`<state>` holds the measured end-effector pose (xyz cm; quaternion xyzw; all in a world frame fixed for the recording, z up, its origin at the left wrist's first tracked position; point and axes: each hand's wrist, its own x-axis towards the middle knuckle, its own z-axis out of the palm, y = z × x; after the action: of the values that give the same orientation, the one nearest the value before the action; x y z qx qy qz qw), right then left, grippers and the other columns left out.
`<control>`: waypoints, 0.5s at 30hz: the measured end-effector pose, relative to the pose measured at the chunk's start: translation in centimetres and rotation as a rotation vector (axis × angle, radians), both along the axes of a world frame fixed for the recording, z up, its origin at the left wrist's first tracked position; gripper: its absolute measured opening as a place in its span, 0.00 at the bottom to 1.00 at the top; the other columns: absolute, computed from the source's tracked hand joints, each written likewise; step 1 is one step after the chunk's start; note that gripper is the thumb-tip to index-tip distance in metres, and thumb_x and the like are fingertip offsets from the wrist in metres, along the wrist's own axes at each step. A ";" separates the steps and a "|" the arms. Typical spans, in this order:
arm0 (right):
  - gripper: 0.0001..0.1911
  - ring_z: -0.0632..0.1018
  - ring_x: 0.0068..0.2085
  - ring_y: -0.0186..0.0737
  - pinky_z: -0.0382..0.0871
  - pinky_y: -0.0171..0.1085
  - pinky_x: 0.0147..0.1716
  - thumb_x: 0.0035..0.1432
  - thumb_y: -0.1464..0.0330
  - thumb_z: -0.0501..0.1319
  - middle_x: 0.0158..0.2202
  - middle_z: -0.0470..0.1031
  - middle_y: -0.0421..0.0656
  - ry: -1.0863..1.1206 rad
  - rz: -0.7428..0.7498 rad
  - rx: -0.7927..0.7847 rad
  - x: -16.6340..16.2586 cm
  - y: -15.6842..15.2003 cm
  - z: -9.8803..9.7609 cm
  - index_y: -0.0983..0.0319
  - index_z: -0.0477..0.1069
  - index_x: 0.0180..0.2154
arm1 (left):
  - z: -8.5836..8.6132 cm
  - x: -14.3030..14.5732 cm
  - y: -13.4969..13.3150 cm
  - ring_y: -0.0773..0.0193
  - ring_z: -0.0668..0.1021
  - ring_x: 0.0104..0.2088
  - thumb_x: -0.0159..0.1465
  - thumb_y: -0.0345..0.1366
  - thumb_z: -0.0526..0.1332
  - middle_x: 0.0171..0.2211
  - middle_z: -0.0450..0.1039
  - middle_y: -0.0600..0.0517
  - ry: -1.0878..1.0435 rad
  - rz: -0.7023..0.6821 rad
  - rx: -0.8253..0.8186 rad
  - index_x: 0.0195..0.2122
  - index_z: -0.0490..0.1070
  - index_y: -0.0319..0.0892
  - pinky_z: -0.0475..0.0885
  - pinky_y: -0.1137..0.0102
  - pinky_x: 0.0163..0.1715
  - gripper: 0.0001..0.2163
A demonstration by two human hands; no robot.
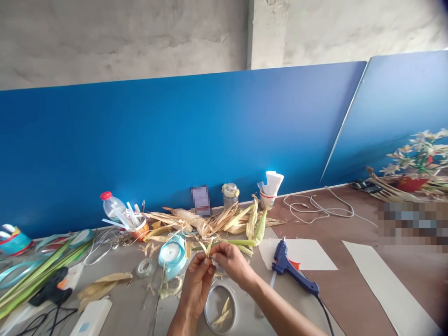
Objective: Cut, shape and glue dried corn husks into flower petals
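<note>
My left hand pinches the base of a small piece of pale corn husk, whose pointed strips fan upward. Against the same piece, the fingertips of my right hand are closed. Just below my hands sits a round dish with a few cut husk strips in it. To the left of them stands a roll of light blue ribbon. Behind lies a heap of dried corn husks. My fingers hide the lower end of the held piece.
A blue hot glue gun rests on white paper at right, its cord trailing forward. At left are a black glue gun, green leaves and a white box. A bottle, jar and paper cup line the blue partition.
</note>
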<state>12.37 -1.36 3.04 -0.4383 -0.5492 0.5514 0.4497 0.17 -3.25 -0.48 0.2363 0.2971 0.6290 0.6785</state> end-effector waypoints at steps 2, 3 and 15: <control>0.04 0.66 0.22 0.31 0.58 0.30 0.23 0.45 0.74 0.54 0.19 0.66 0.35 0.054 0.005 0.002 -0.3 -0.1 -0.2 0.64 0.67 0.25 | 0.0 0.0 0.0 0.74 0.68 0.22 0.48 0.29 0.68 0.23 0.69 0.55 0.004 0.000 0.004 0.27 0.72 0.38 0.65 0.78 0.23 0.07; 0.03 0.67 0.22 0.31 0.59 0.31 0.23 0.45 0.73 0.55 0.19 0.66 0.35 0.079 0.007 0.003 -0.5 -0.1 -0.3 0.63 0.66 0.25 | 0.0 0.1 0.0 0.75 0.68 0.22 0.48 0.29 0.68 0.23 0.69 0.55 0.010 -0.004 0.007 0.27 0.72 0.38 0.65 0.78 0.24 0.06; 0.03 0.69 0.21 0.31 0.61 0.31 0.22 0.45 0.74 0.56 0.18 0.67 0.34 0.167 0.005 0.035 -1.2 0.0 -1.4 0.62 0.64 0.26 | -0.1 0.1 0.0 0.74 0.68 0.23 0.50 0.29 0.67 0.22 0.68 0.56 0.081 -0.005 0.053 0.26 0.72 0.39 0.65 0.77 0.27 0.04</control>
<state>11.16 -1.33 1.65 -0.3815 -0.5203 0.5774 0.5004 0.26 -3.29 -0.58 0.2803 0.3068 0.6249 0.6609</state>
